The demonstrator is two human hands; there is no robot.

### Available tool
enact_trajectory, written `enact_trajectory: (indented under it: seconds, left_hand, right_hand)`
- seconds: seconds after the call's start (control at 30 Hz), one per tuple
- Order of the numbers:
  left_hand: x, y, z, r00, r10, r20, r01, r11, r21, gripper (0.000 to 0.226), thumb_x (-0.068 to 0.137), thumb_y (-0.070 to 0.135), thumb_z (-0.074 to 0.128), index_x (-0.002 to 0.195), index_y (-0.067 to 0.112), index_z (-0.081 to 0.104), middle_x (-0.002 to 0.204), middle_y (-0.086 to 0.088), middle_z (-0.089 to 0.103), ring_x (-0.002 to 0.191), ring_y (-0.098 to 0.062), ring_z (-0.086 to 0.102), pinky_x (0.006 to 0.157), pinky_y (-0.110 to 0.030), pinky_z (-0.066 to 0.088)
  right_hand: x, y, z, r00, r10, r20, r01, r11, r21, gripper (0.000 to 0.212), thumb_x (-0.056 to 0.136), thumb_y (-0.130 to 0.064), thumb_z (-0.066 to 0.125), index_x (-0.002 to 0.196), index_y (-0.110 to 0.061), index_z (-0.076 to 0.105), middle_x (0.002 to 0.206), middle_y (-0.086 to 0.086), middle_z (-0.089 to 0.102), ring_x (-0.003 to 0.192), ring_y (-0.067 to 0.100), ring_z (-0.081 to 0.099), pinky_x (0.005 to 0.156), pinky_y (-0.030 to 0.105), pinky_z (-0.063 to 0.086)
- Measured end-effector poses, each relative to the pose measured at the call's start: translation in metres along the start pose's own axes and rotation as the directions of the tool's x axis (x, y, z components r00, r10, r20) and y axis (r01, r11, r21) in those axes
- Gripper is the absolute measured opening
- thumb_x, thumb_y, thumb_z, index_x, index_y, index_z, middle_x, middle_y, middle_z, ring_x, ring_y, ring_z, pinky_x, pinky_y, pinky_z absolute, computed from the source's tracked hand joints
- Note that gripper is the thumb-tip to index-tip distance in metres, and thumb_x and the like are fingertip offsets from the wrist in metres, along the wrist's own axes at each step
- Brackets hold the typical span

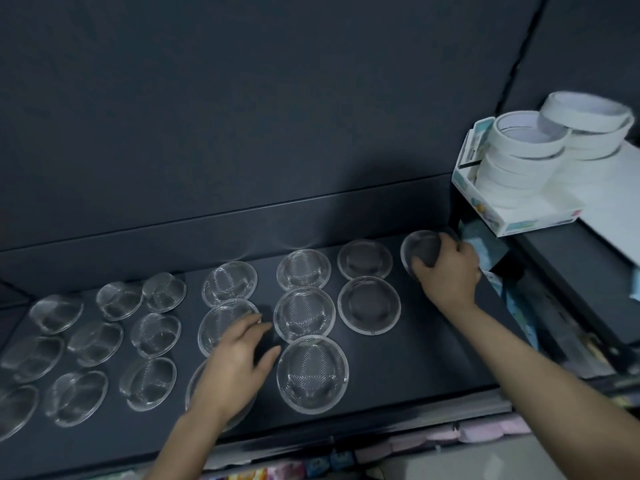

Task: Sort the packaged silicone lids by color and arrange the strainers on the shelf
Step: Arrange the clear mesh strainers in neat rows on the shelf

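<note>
Along the left of the dark shelf (433,358), small mesh strainers (93,341) lie in loose columns. Further in, the left hand (239,362) rests released, fingers spread across a larger strainer (221,318) and grasping nothing. Beside it stand two neater columns (304,315). At the far right of the back row, the right hand (448,271) curls over the end strainer (415,247), gripping its dome, rim towards its neighbour (364,259) (round, so no long axis to mind). The bare spot just in front of it looks like the next slot, and the right hand is far nearer. White tape rolls (519,157) sit in a box (540,220) above.
</note>
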State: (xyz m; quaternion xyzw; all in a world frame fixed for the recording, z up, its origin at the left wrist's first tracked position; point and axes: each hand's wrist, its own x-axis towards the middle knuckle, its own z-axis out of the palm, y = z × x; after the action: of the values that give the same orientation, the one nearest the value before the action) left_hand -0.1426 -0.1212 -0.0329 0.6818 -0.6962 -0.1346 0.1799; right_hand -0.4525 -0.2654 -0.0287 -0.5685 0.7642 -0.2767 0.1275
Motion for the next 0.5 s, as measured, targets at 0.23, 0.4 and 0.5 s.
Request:
enact_trajectory:
  seconds: [0.23,0.4,0.5]
  left_hand:
    - [0.018,0.035,0.015,0.991,0.131,0.005,-0.13,0.988,-0.083,0.043,0.087,0.027,0.066,0.126,0.011,0.059,0.14,-0.004,0.048,0.135,-0.016,0.037,0.111,-0.021,0.023]
    - [0.01,0.031,0.022,0.986,0.155,0.062,-0.15,0.986,-0.075,0.049,0.088,0.033,0.064,0.132,0.015,0.054,0.145,-0.002,0.042,0.137,-0.015,0.033,0.112,-0.023,0.022]
    - [0.007,0.025,0.022,0.981,0.155,0.114,-0.149,0.987,-0.063,0.055,0.088,0.037,0.063,0.137,0.018,0.048,0.151,-0.001,0.034,0.142,-0.014,0.024,0.113,-0.021,0.014]
  right_hand:
    - [-0.101,0.006,-0.015,0.906,-0.368,0.209,0.326,0.922,0.211,0.065,0.067,-0.032,0.074,0.128,-0.023,0.052,0.112,0.004,0.048,0.104,0.022,0.045,0.092,0.033,0.041]
    - [-0.133,0.022,-0.002,0.822,-0.413,0.392,0.451,0.893,-0.005,0.068,0.07,-0.041,0.069,0.132,-0.021,0.05,0.124,0.004,0.047,0.112,0.025,0.044,0.098,0.035,0.039]
    - [-0.134,0.023,0.002,0.819,-0.406,0.406,0.462,0.885,-0.047,0.068,0.072,-0.044,0.068,0.134,-0.024,0.047,0.126,0.003,0.045,0.114,0.024,0.042,0.098,0.034,0.037]
